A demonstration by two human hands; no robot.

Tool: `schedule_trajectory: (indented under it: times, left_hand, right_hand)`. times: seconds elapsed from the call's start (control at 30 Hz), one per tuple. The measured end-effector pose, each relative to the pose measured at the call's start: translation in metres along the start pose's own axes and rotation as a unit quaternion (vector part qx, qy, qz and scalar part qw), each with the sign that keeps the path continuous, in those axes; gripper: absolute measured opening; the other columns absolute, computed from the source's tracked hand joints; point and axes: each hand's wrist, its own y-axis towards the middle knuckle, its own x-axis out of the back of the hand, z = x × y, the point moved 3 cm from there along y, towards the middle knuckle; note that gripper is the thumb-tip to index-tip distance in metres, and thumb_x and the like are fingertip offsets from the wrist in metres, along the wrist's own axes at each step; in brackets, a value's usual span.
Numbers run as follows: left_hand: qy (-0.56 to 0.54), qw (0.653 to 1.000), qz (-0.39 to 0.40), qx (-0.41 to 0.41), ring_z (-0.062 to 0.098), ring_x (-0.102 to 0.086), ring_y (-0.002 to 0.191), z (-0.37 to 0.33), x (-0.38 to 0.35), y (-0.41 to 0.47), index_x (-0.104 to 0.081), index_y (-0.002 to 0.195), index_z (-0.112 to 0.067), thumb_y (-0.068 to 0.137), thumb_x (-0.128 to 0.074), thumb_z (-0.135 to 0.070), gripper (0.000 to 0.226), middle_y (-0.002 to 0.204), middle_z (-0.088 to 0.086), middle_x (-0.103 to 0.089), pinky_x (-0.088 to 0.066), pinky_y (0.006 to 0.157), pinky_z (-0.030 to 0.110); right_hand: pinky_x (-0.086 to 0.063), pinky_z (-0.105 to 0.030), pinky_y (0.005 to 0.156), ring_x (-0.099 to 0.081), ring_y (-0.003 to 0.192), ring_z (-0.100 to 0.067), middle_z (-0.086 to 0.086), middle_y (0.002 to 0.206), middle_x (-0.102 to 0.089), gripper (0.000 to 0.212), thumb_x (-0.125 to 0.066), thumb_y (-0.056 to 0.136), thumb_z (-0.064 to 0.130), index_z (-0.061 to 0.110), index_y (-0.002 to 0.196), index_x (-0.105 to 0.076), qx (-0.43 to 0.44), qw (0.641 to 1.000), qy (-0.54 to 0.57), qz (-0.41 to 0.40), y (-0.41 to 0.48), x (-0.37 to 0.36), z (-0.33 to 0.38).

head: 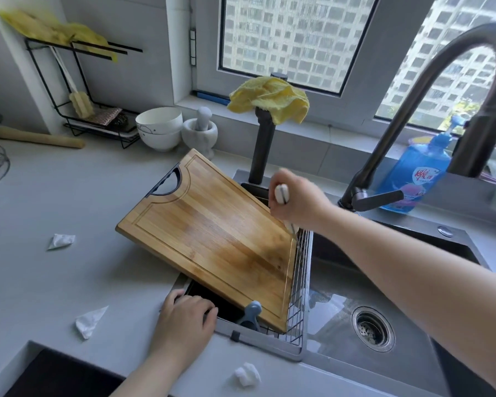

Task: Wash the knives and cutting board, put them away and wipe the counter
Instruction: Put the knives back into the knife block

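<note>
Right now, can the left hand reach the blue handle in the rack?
Probably yes: the left hand rests on the sink rim right beside the blue handle, with only an open gap between; the board leans behind it.

Left hand (185,313): palm down, fingers relaxed and slightly spread, just beside near edge of board (212,233); forearm bare, running back toward person.
Right hand (298,202): fist gripping knife (282,194) handle, at board's far right edge, blade pointing down; forearm bare, extended.
</note>
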Motion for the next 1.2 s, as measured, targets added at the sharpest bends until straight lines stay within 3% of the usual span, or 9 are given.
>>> schedule_trajectory:
  times: [0.07, 0.23, 0.33, 0.43, 0.53, 0.7, 0.9, 1.07, 1.2]
  left_hand:
    - [0.001, 1.000, 0.002, -0.002, -0.005, -0.054, 0.049, 0.000, 0.000, 0.000, -0.059, 0.047, -0.032, 0.073, -0.036, -0.035, 0.035, 0.046, -0.019, -0.055, -0.029, 0.079, 0.021]
    - [0.005, 1.000, -0.009, -0.010, -0.008, -0.054, 0.049, 0.000, 0.001, 0.001, -0.059, 0.047, -0.033, 0.073, -0.036, -0.037, 0.034, 0.046, -0.020, -0.055, -0.029, 0.078, 0.021]
    - [0.006, 1.000, -0.024, -0.013, -0.007, -0.053, 0.048, -0.001, 0.003, 0.001, -0.058, 0.047, -0.033, 0.072, -0.036, -0.036, 0.034, 0.046, -0.019, -0.055, -0.028, 0.077, 0.021]
    - [0.007, 0.999, -0.030, -0.017, -0.006, -0.055, 0.048, 0.000, 0.003, 0.001, -0.059, 0.048, -0.033, 0.072, -0.036, -0.036, 0.033, 0.046, -0.019, -0.056, -0.028, 0.076, 0.021]
    - [0.003, 0.999, -0.031, -0.019, -0.005, -0.055, 0.048, 0.000, 0.003, 0.001, -0.059, 0.048, -0.033, 0.072, -0.036, -0.035, 0.033, 0.045, -0.017, -0.056, -0.029, 0.076, 0.021]
    - [0.005, 0.999, -0.028, -0.021, -0.006, -0.054, 0.048, 0.000, 0.001, 0.000, -0.059, 0.048, -0.033, 0.072, -0.036, -0.035, 0.033, 0.045, -0.017, -0.056, -0.029, 0.076, 0.021]
    - [-0.002, 0.999, -0.044, -0.015, -0.006, -0.054, 0.048, 0.002, 0.001, 0.000, -0.059, 0.049, -0.033, 0.073, -0.037, -0.035, 0.033, 0.047, -0.018, -0.056, -0.029, 0.077, 0.020]
    - [-0.004, 0.999, -0.044, 0.002, -0.003, -0.057, 0.051, 0.002, 0.001, 0.000, -0.061, 0.051, -0.032, 0.074, -0.037, -0.035, 0.033, 0.049, -0.015, -0.059, -0.028, 0.079, 0.022]
    - [-0.020, 0.999, -0.042, 0.012, 0.000, -0.058, 0.053, 0.002, 0.003, 0.000, -0.062, 0.053, -0.030, 0.074, -0.036, -0.034, 0.034, 0.051, -0.013, -0.061, -0.028, 0.080, 0.023]
  right_hand:
    - [-0.052, -0.032, 0.073, -0.055, 0.084, -0.020, 0.000, 0.088, -0.053, 0.021, -0.063, 0.080, 0.009, 0.018, 0.089, -0.046, -0.013, 0.999, 0.034, -0.037, 0.006, 0.027, 0.002]
    - [-0.034, -0.015, 0.055, -0.043, 0.061, -0.004, 0.007, 0.069, -0.047, 0.030, -0.063, 0.082, 0.007, 0.025, 0.070, -0.043, -0.026, 0.985, 0.129, -0.109, 0.003, 0.093, -0.010]
    - [-0.038, -0.015, 0.058, -0.051, 0.055, 0.002, 0.009, 0.053, -0.057, 0.028, -0.064, 0.083, 0.012, 0.024, 0.068, -0.043, -0.028, 0.968, 0.187, -0.166, 0.001, 0.118, -0.025]
    - [-0.051, -0.027, 0.069, -0.055, 0.065, -0.011, 0.001, 0.067, -0.050, 0.026, -0.060, 0.086, 0.009, 0.020, 0.072, -0.041, -0.048, 0.920, 0.317, -0.226, -0.005, 0.129, -0.045]
    - [-0.050, -0.024, 0.052, -0.052, 0.047, -0.009, -0.002, 0.064, -0.045, 0.028, -0.055, 0.088, 0.003, 0.020, 0.071, -0.040, -0.096, 0.898, 0.329, -0.276, -0.017, 0.114, -0.070]
    - [-0.035, -0.017, 0.033, -0.037, 0.026, -0.002, 0.009, 0.033, -0.046, 0.036, -0.051, 0.092, 0.016, 0.016, 0.058, -0.039, -0.105, 0.845, 0.381, -0.360, -0.034, 0.095, -0.096]
    - [-0.033, -0.013, 0.031, -0.037, 0.024, -0.004, 0.008, 0.032, -0.046, 0.037, -0.051, 0.087, 0.009, 0.010, 0.052, -0.039, -0.088, 0.883, 0.354, -0.295, -0.039, 0.071, -0.107]
    - [-0.035, -0.011, 0.035, -0.039, 0.028, -0.005, 0.007, 0.033, -0.045, 0.037, -0.046, 0.069, 0.020, 0.022, 0.033, -0.052, -0.091, 0.889, 0.391, -0.221, -0.046, 0.061, -0.109]
    - [-0.034, -0.011, 0.034, -0.037, 0.027, -0.005, 0.006, 0.031, -0.043, 0.030, -0.043, 0.066, 0.018, 0.020, 0.037, -0.047, -0.111, 0.854, 0.418, -0.290, -0.055, 0.066, -0.116]
